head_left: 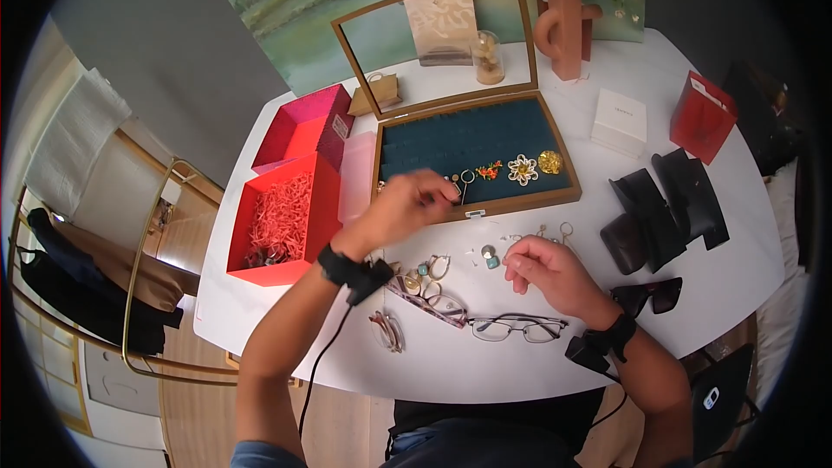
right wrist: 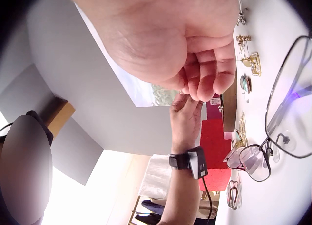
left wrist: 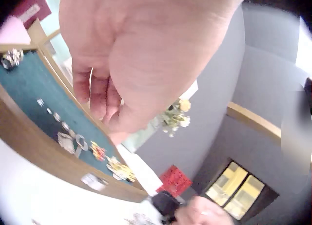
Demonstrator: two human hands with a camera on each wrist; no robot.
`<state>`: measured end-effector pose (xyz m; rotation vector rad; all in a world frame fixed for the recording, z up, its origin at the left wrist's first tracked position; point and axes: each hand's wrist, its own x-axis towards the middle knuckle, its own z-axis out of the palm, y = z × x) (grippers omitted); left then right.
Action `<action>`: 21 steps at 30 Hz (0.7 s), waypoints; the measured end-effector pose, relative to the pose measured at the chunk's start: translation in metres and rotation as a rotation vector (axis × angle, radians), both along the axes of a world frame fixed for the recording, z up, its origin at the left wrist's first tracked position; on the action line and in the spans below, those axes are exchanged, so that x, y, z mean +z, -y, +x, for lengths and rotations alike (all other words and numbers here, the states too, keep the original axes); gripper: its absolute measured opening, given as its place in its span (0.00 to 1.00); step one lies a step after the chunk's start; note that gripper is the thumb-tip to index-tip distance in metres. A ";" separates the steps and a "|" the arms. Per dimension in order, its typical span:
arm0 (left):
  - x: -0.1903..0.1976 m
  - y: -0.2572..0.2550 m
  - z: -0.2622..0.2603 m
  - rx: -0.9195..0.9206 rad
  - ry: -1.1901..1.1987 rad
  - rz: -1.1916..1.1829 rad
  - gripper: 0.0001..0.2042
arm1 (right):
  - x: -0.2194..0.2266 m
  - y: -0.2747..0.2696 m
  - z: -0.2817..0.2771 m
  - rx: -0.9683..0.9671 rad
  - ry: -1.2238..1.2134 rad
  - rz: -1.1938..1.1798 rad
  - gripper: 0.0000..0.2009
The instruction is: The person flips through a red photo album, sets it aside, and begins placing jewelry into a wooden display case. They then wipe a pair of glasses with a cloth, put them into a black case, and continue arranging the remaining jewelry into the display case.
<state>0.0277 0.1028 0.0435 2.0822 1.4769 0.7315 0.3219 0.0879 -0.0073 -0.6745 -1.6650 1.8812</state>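
Note:
My left hand (head_left: 403, 212) hovers over the front left of the wooden display case (head_left: 520, 203), its fingers loosely bent beside a ring-shaped piece (head_left: 468, 177). Nothing shows in this hand (left wrist: 146, 54) in the left wrist view. An orange-red brooch (head_left: 489, 171), a white flower brooch (head_left: 523, 170) and a gold brooch (head_left: 549, 162) lie on the case's dark green lining. My right hand (head_left: 555, 276) is above the table in front of the case, fingers bent; its thumb and fingertips (right wrist: 207, 88) come together, and whether they pinch something small is unclear. A turquoise-and-silver piece (head_left: 491, 258) lies left of it.
Eyeglasses (head_left: 517, 328), sunglasses (head_left: 648, 296) and loose jewelry (head_left: 439, 267) lie near the front. A red box with shredded paper (head_left: 282, 217) stands left. Black cases (head_left: 646, 217), a white box (head_left: 619, 121) and a red bag (head_left: 700, 120) are right. A vase (head_left: 565, 35) stands behind.

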 end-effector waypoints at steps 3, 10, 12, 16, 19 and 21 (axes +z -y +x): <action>0.014 0.039 0.048 -0.196 0.118 -0.092 0.08 | -0.001 -0.001 0.001 -0.004 -0.020 -0.022 0.07; 0.010 0.060 0.078 -0.188 0.155 -0.072 0.09 | -0.003 -0.002 0.000 0.009 -0.047 -0.018 0.07; 0.009 0.061 0.079 -0.212 0.113 0.016 0.09 | -0.006 -0.002 0.000 0.010 -0.048 -0.014 0.08; 0.009 0.062 0.081 -0.195 0.084 0.029 0.08 | -0.006 -0.002 0.001 0.014 -0.043 0.007 0.08; 0.005 0.063 0.080 -0.196 0.061 0.065 0.08 | -0.005 -0.001 0.001 0.009 -0.035 0.021 0.09; 0.001 0.062 0.080 -0.203 0.050 0.105 0.08 | -0.006 -0.002 0.001 0.009 -0.041 0.025 0.09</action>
